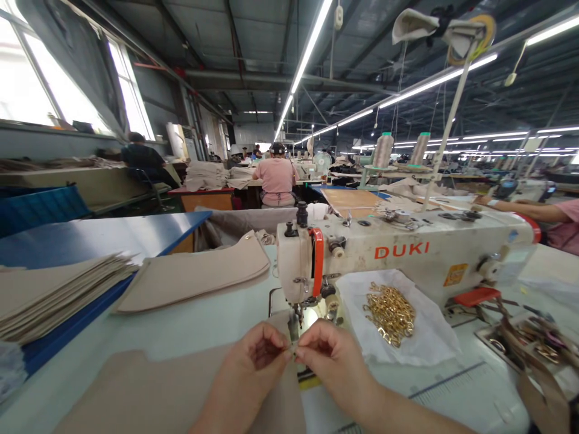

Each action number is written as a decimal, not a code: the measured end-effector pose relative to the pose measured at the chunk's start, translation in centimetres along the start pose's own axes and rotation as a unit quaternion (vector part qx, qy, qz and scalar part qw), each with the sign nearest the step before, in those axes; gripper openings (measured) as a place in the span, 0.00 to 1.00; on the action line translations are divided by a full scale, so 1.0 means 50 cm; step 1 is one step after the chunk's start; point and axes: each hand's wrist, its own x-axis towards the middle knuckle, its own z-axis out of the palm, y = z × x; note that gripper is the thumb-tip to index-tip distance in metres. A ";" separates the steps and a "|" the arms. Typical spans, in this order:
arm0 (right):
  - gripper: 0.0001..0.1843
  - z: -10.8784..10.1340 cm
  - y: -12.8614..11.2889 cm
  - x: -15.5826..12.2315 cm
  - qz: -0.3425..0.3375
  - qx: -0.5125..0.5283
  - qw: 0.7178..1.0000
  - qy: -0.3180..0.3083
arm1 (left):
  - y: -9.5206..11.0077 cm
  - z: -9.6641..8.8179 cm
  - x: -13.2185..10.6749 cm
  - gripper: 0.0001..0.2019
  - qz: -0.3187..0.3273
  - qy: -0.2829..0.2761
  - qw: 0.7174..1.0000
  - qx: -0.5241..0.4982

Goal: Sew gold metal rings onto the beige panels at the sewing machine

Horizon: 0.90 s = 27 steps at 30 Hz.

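Fabric (149, 386) under L hand (253, 364), R hand (332, 355) adj.; fingers pinch tiny item (294, 348), unclear.

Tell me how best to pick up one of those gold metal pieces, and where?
Probably pinch one at the near edge of the gold pile, coming from above and the near side: pieces there show more singly, and the sewing machine rises behind. The right hand is nearer.
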 end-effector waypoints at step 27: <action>0.04 -0.011 -0.012 0.010 0.089 -0.052 0.994 -0.037 | -0.015 -0.079 0.025 0.11 0.191 -0.064 0.885 0.419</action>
